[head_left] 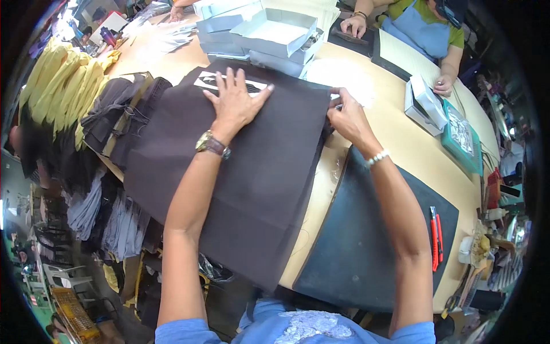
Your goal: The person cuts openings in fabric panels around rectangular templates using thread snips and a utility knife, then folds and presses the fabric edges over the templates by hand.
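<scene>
A large dark brown fabric bag or panel point(258, 166) lies across the table and hangs over its near edge. Spread flat near its far end, my left hand point(234, 103) presses on it, fingers apart. Partly under those fingers is a white label with dark marks point(206, 81). At the fabric's far right corner, my right hand point(347, 117) pinches the edge between thumb and fingers. A dark mat point(372, 235) lies to the right, below my right forearm, with two red cutters point(436, 238) on it.
Light blue open boxes point(275, 31) are stacked beyond the fabric. Yellow bundles point(63, 86) and dark folded pieces point(126, 109) stand at the left. Across the table a co-worker's hands point(354, 26) work near a white box point(425, 106) and a teal tray point(462, 137).
</scene>
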`<state>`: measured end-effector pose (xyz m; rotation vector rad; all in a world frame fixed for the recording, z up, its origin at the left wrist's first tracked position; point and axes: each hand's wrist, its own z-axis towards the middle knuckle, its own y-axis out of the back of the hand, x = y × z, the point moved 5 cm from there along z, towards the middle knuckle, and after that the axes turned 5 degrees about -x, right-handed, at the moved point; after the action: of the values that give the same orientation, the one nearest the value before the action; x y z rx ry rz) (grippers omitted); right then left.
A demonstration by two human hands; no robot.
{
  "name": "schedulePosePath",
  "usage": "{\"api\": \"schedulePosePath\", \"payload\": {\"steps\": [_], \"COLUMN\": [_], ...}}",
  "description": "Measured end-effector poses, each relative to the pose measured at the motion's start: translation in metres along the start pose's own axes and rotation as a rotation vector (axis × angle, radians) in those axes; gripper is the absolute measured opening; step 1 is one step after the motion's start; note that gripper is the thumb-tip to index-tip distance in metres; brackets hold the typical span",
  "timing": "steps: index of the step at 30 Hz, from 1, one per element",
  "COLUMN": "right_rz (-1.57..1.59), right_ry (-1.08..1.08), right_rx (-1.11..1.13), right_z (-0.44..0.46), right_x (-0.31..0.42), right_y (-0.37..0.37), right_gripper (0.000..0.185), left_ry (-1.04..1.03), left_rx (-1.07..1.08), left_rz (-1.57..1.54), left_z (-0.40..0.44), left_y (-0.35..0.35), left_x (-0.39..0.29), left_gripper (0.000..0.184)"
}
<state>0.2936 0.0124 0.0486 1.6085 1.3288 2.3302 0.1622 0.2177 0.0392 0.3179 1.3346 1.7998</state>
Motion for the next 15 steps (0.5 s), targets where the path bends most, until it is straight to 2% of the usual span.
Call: {"api": "schedulePosePath", "payload": {"steps": [2,3,6,8,10,15], "right_rz": [-0.013,-0.148,-0.22,-0.185,-0.158,-0.3], "right_ry": [-0.016,0.092,0.155,0.118,0.075,0.087], "right_rx": [0.154,0.151,0.096,0.104,0.103,-0.073], "right_z": [-0.021,-0.02,-0.022,-0.019,-0.02,-0.005], "right_x": [0.006,-0.005,-0.006,-0.005,0.0,-0.018], "right_y": [0.002,-0.004,-0.016,-0.013,0.0,0.067], "right_gripper": [0.062,0.066,0.072,0.074,0.071,0.073], "left_ry": [0.033,0.039,0.028,0.029,0.039,0.076], "left_rx": [0.074,0.04,-0.051,-0.069,-0.063,0.005], "left_rz": [0.036,0.025,-0.034,-0.045,-0.042,-0.008], "left_z": [-0.003,-0.002,-0.006,-0.004,-0.005,-0.006], "left_y": [-0.011,-0.014,-0.013,-0.018,-0.012,-0.012], "left_x": [-0.01,-0.009,-0.009,-0.006,-0.006,-0.008], "left_gripper": [0.086,0.081,0.08,0.083,0.085,0.095]}}
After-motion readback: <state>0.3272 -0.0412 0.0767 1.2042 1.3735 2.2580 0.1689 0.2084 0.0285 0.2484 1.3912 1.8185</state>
